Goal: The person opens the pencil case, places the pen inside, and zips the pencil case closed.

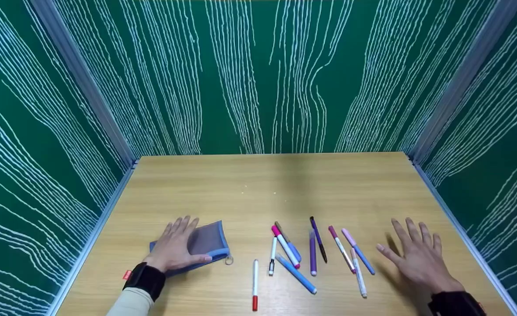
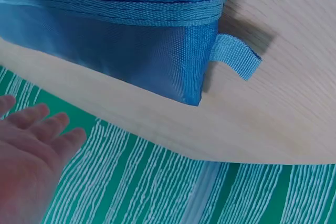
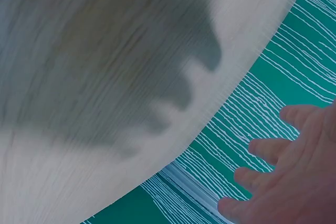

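A blue zippered mesh pouch (image 1: 209, 237) lies on the table at the left. My left hand (image 1: 177, 245) is spread over its left part, palm down, fingers straight, overlapping it in the head view. In the left wrist view the pouch (image 2: 121, 51) shows its zip and a short fabric tab (image 2: 236, 56), and the fingers (image 2: 44, 127) are extended apart from it. On the right, my right hand (image 1: 418, 259) is held flat with fingers spread, holding nothing. Its shadow falls on the wood. Nearest to it is a blue pen with a lilac cap (image 1: 358, 252).
Several markers and pens lie scattered mid-table, among them a thick blue marker (image 1: 296, 273), a purple marker (image 1: 313, 253) and a white marker with a red cap (image 1: 255, 285). Green panels with white wavy lines (image 1: 267, 79) enclose the wooden table (image 1: 223, 184) on three sides.
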### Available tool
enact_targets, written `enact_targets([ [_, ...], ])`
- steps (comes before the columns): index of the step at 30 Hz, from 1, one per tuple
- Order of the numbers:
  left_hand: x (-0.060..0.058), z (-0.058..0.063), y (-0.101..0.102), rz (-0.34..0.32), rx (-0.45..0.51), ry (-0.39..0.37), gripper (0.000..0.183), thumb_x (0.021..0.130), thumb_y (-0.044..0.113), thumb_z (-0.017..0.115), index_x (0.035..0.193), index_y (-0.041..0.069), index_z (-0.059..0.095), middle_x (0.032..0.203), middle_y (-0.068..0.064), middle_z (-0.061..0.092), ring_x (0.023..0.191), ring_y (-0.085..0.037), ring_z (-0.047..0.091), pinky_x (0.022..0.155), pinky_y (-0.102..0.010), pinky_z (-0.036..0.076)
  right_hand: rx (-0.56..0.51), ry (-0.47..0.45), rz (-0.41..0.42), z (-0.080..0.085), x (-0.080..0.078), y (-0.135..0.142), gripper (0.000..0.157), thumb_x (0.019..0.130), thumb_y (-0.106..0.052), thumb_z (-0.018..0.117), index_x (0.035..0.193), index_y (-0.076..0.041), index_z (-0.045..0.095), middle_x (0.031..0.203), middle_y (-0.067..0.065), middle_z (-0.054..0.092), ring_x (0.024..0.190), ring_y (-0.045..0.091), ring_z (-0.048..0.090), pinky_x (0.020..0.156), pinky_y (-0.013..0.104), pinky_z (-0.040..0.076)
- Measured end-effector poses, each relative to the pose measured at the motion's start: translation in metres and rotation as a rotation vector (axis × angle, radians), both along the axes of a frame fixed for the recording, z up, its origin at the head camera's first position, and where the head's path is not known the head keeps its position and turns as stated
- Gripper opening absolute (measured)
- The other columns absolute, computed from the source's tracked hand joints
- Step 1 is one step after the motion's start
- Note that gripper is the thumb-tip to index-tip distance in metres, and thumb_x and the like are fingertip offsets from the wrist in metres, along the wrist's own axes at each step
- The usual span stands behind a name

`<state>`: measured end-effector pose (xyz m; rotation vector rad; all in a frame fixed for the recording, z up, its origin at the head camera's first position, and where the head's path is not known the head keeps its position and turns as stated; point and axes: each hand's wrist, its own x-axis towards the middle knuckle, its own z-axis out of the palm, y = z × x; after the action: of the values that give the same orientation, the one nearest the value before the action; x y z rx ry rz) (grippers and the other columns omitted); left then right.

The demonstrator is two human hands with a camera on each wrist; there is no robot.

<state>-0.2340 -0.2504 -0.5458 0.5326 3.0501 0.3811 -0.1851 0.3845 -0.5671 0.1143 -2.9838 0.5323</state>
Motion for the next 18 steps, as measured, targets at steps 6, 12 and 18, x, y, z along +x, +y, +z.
enact_targets([
  [6, -0.0015, -0.0020, -0.0013, -0.012, 0.003, -0.063, 0.124, 0.069, 0.082, 0.072, 0.159, 0.006, 0.034, 0.161, -0.027, 0.032, 0.148, -0.051, 0.025, 0.120, -0.063, 0.016, 0.004, -0.027, -0.006, 0.0012, -0.0020, -0.0018, 0.094, 0.099, -0.065, 0.051, 0.162, -0.004, 0.018, 0.161, 0.039, 0.009, 0.145, 0.064, -0.005, 0.105, 0.065, -0.029],
  [12, -0.0013, -0.0033, -0.0015, -0.011, -0.004, -0.119, 0.123, 0.068, 0.077, 0.076, 0.159, 0.005, 0.034, 0.159, -0.028, 0.035, 0.145, -0.051, 0.032, 0.118, -0.064, 0.020, 0.006, -0.029, -0.003, 0.0004, -0.0016, -0.0007, 0.094, 0.099, -0.066, 0.051, 0.162, -0.004, 0.019, 0.161, 0.039, 0.008, 0.145, 0.064, -0.005, 0.105, 0.065, -0.029],
  [18, 0.0008, -0.0035, -0.0011, 0.010, 0.007, -0.163, 0.120, 0.069, 0.073, 0.079, 0.159, 0.008, 0.034, 0.157, -0.027, 0.039, 0.144, -0.048, 0.037, 0.118, -0.062, 0.023, 0.013, -0.033, -0.007, -0.0018, -0.0011, -0.0012, 0.095, 0.098, -0.068, 0.050, 0.162, -0.005, 0.018, 0.160, 0.040, 0.010, 0.145, 0.064, -0.001, 0.106, 0.067, -0.027],
])
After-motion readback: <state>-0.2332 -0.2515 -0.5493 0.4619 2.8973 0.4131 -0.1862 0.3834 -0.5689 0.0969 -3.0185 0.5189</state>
